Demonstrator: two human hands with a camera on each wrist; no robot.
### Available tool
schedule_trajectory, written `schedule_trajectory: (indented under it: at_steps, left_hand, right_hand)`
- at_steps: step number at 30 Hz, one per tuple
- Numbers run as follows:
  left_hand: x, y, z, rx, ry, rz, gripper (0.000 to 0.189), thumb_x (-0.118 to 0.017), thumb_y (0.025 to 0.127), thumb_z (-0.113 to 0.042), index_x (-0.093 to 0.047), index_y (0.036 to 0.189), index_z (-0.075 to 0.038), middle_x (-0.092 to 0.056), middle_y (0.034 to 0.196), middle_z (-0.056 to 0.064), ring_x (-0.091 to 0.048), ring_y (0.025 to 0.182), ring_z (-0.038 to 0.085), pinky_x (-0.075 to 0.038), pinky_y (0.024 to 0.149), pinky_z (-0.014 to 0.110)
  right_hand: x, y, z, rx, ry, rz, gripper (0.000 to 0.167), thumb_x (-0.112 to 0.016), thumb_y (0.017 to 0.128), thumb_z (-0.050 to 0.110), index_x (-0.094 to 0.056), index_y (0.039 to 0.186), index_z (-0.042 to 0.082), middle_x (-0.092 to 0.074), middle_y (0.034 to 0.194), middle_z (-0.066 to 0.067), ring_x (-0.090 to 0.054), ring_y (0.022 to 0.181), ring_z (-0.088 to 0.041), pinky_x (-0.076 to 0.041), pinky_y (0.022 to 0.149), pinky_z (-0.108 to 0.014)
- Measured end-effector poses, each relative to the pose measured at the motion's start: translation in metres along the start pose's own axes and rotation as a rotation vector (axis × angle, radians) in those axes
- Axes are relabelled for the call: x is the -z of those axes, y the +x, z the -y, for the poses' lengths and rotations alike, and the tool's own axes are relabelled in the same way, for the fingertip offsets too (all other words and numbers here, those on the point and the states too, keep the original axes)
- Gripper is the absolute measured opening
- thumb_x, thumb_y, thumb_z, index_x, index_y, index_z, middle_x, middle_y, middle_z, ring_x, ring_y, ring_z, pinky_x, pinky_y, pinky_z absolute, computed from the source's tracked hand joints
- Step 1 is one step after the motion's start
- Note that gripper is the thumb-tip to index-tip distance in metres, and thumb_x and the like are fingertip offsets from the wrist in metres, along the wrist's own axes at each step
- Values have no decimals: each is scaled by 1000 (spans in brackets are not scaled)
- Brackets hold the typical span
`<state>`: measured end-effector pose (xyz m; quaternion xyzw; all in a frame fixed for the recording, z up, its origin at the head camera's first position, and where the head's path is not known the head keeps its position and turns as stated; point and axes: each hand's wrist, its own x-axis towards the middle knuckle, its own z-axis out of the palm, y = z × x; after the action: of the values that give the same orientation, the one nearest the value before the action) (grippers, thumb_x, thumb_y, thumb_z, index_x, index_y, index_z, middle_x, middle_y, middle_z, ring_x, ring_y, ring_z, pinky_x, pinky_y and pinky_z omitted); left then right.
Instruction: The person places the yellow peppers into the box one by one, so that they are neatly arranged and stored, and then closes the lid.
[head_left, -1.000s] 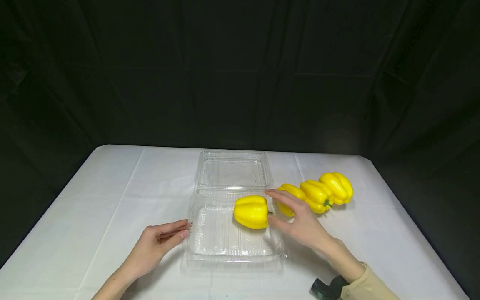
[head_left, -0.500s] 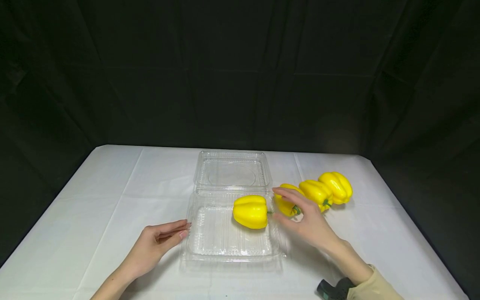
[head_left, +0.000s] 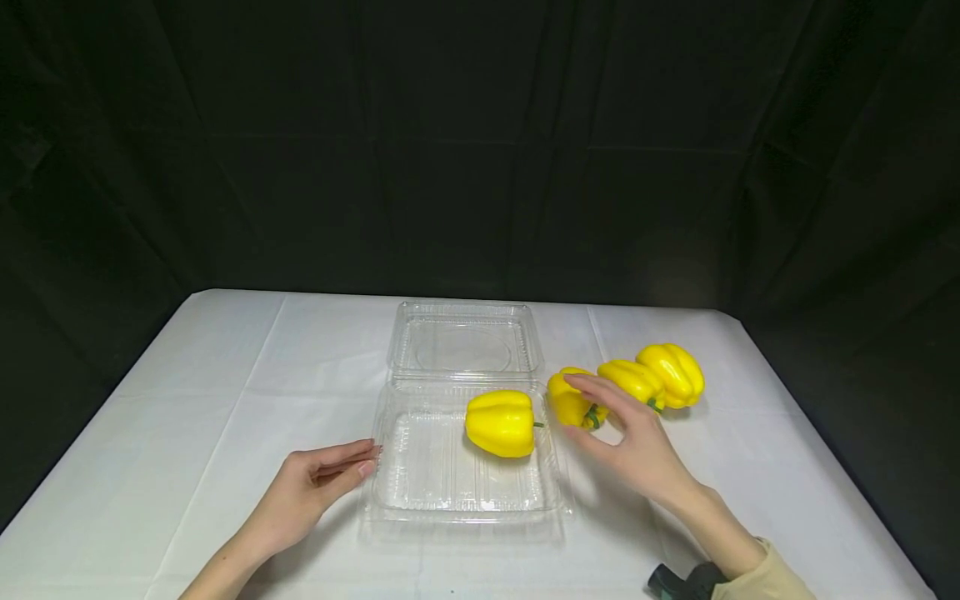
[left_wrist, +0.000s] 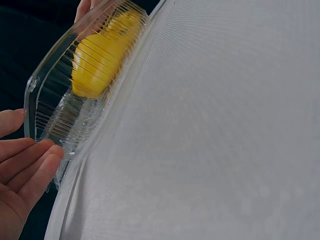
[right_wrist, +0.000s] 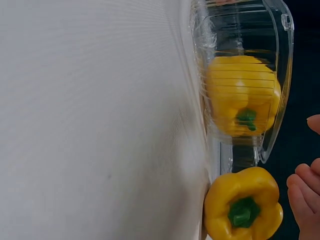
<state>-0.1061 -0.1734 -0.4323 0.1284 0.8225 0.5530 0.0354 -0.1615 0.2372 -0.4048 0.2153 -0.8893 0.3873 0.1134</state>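
Note:
A clear plastic clamshell container (head_left: 420, 512) stands on the table with its lid (head_left: 465, 346) laid back. One yellow bell pepper (head_left: 500, 425) lies on its side in the right part of the base, stem pointing right. My left hand (head_left: 303, 492) holds the container's left edge, thumb at the rim (left_wrist: 29, 107) and fingers by the outer wall. My right hand (head_left: 633, 433), fingers spread and holding nothing, hovers beside a second bell pepper (right_wrist: 243, 205) just right of the container. That pepper is partly hidden behind the hand in the head view.
Two more yellow bell peppers, a middle one (head_left: 630, 377) and a far one (head_left: 671, 375), lie to the right in a slanting row. A white cloth (head_left: 195, 400) covers the table. Black curtains (head_left: 480, 167) hang behind and at the sides.
My right hand has drawn away from the pepper in the container, moving right to the nearest pepper outside. My left hand stays at the container's edge.

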Motion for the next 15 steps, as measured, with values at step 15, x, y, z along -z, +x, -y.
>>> schedule_trajectory:
  at_steps: [15]
  left_hand:
    - [1,0,1,0,-15,15,43,-66,98,-29,-64,131,-2,-71,124,8,-67,111,8,-54,93,19]
  right_hand:
    - [14,-8,-7,-39,-87,-59,61,-82,84,16,-59,139,19,-60,140,-2,-63,118,-24,-34,101,-3]
